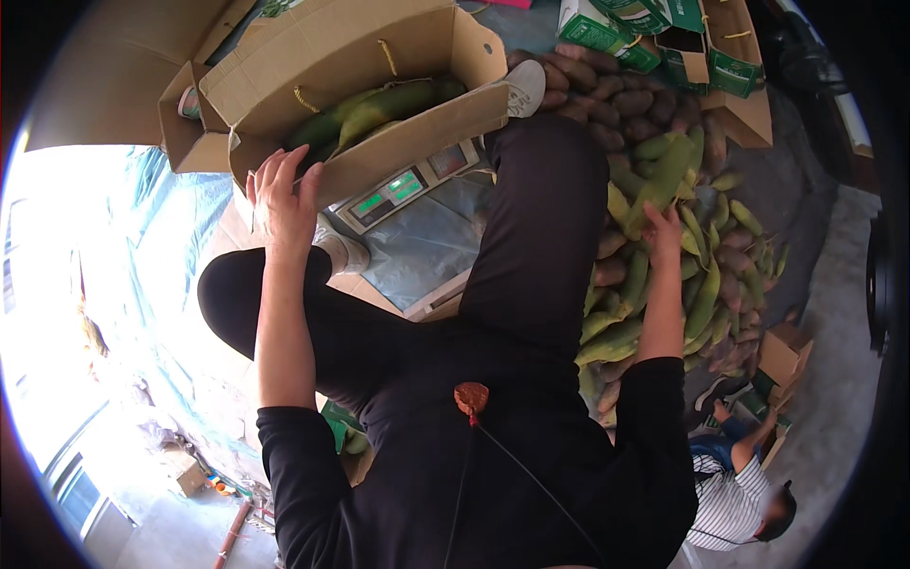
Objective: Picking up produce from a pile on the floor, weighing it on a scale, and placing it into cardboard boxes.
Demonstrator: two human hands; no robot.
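My left hand (284,201) is at the near left corner of an open cardboard box (398,142), fingers over its rim and thumb against the outer wall. Several long green radishes (393,106) lie inside the box. Under its near side shows a scale (384,197) with lit green displays. To the right, my right hand (663,230) grips the lower end of a long green radish (664,180) above a heap. The heap mixes green radishes (703,303) with brownish-red, tuber-like roots (635,104).
Green printed cartons (611,33) stand at the far right beside an open brown box (744,109). A person in a striped shirt (728,488) is at the lower right, near another carton (785,360). Blue plastic sheeting (180,218) covers the left side. My legs flank the scale.
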